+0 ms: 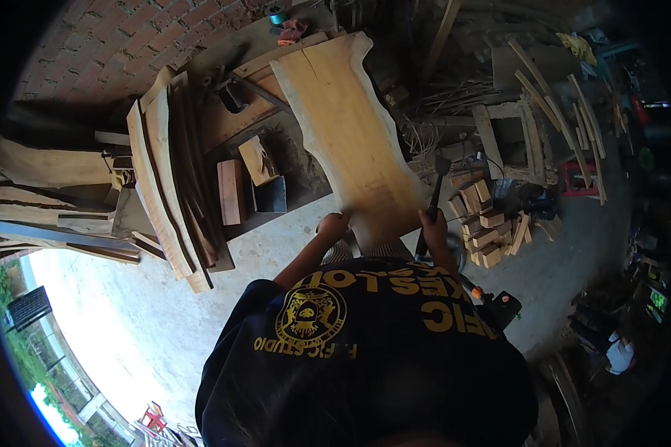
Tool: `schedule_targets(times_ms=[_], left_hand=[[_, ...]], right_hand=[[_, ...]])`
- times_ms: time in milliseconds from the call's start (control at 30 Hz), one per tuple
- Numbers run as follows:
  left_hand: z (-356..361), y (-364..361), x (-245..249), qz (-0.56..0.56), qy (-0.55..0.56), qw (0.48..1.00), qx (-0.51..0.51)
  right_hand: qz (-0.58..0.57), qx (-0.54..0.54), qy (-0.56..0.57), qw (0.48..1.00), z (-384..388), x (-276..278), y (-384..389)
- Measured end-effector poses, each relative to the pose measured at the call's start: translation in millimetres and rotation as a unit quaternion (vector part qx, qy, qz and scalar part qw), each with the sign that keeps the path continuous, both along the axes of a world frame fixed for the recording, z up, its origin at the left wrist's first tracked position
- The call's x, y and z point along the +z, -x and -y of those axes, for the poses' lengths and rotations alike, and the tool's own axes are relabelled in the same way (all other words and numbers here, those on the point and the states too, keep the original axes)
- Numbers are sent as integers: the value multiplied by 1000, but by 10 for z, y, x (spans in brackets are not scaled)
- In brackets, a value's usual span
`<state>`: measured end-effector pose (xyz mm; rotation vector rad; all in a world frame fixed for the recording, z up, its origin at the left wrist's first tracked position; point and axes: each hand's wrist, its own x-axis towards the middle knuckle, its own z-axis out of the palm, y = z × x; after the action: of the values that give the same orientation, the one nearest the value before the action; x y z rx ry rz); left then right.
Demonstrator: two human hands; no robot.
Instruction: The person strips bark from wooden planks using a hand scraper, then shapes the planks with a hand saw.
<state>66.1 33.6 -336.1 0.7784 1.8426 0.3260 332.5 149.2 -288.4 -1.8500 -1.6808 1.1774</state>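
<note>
A long live-edge wood slab [350, 127] reaches away from my body, its near end at my waist and its far end over the work surface. My left hand [333, 224] is closed at the slab's near left corner. At the near right corner, my right hand [432, 223] is closed on the edge, with the fingers partly hidden. A dark long-handled tool [438, 179] stands close by the right hand; its kind is not clear. Both hands are level with each other, on opposite sides of the slab.
Several long boards [156, 171] lean at the left. Two wooden blocks [231, 192] sit near a dark box [270, 195]. To the right is a pile of cut wood blocks [488, 227], with a red stool [580, 179] beyond. A person [619, 354] is at the far right.
</note>
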Motion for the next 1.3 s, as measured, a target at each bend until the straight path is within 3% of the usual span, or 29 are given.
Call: schedule_targets(times_ms=[33, 100, 167, 200, 233, 300, 400, 467, 567, 700, 767, 900, 1033, 1133, 1200, 1300], left_hand=[[-36, 13, 65, -39, -8, 999, -27], [-162, 45, 414, -142, -30, 987, 75], [-380, 215, 656, -214, -114, 961, 133], [-494, 340, 542, -261, -189, 935, 147], [-632, 442, 426, -306, -260, 902, 160], [-1002, 578, 444, -356, -261, 883, 163], [-1508, 665, 149, -407, -253, 862, 165], [-1709, 634, 33, -448, -116, 868, 177], [-1736, 608, 70, -465, -86, 866, 164], [-1730, 598, 107, -462, -106, 863, 176], [-1723, 606, 140, -456, -103, 867, 174], [-1725, 596, 79, -456, -118, 863, 183], [-1730, 604, 36, -462, -101, 864, 172], [-1731, 602, 46, -463, -101, 863, 176], [-1729, 593, 68, -461, -96, 864, 177], [-1736, 605, 47, -459, -97, 865, 178]], right_hand=[[36, 16, -6, 999, 28, 44, -16], [93, 36, 3, 995, 101, 167, -87], [19, 81, 149, 985, 165, 536, -79], [73, 161, 47, 983, 255, 478, -183], [80, 164, 50, 982, 321, 425, -269], [156, 220, 106, 957, 413, 285, -417], [154, 210, 146, 954, 376, 291, -336], [166, 211, 137, 954, 281, 468, -7], [165, 234, 45, 957, -50, 181, 462], [199, 247, 14, 948, -787, 66, 1318], [147, 220, 37, 964, -965, 34, 1504], [146, 228, 51, 961, -894, 161, 1383], [169, 214, 41, 961, -340, 242, 892], [123, 198, 20, 972, -126, 297, 662], [189, 231, 69, 952, -149, 292, 644], [198, 215, 141, 946, -500, 468, 1069]])
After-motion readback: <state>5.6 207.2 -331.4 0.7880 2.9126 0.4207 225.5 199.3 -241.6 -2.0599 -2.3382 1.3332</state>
